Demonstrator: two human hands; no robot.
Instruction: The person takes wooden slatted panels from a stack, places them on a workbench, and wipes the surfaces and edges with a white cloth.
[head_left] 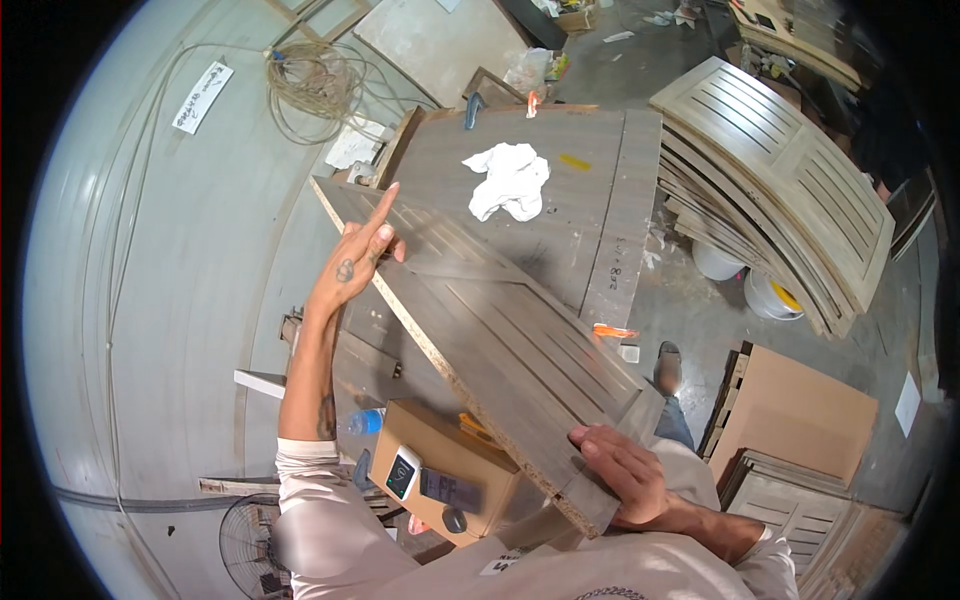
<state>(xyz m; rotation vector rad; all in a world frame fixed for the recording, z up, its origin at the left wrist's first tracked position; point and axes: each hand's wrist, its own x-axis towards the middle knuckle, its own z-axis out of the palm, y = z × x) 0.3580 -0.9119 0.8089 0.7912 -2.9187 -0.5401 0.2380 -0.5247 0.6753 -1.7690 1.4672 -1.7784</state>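
Observation:
A long grey-brown wood-grain panel [520,330] with grooved rectangles slants from the workbench toward my body. Its raw chipboard edge shows along the left side. At the far part of that edge is my left hand [355,258], index finger stretched out, thumb apart and the other fingers partly bent and hidden; it touches the panel without a visible grip. My right hand [628,478] grips the near end of the panel from the right side, some fingertips hidden. Beyond the panel, a crumpled white cloth [510,182] lies on the grey workbench [580,150].
A stack of similar panels [770,170] stands at right above white buckets [772,297]. Below my left arm, a cardboard box [490,485] carries a phone [450,489] and a small device; a water bottle [366,421] is beside it. More boards [790,410] lean at lower right.

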